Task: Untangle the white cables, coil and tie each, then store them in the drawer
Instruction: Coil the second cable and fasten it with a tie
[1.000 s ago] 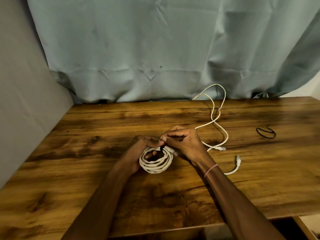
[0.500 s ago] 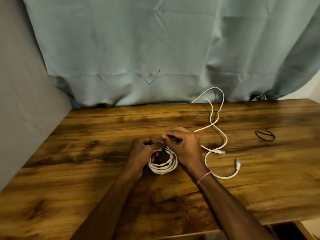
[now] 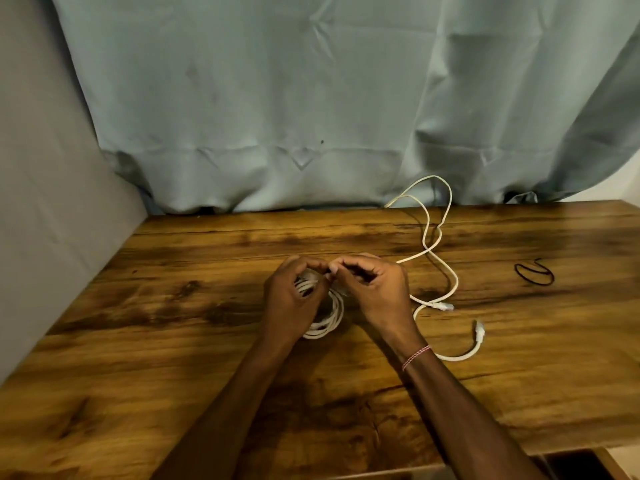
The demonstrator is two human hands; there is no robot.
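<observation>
Two hands [image 3: 375, 296] round one white coil [image 3: 329, 323] (loose cable [image 3: 479, 334] just beside)

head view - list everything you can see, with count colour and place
coiled white cable: one, white, table centre, between the hands
loose white cable: one, white, right of the hands, running back to the curtain; two plug ends show
thin black loop: one, black, table's right side
wooden table: one, brown, lower view
hanging fabric curtain: one, grey-blue, behind the table
flat wall panel: one, grey, left
thread bracelet: one, red and white, right wrist
left hand: grips the coil's left side
right hand: fingers pinch at the coil's top
</observation>
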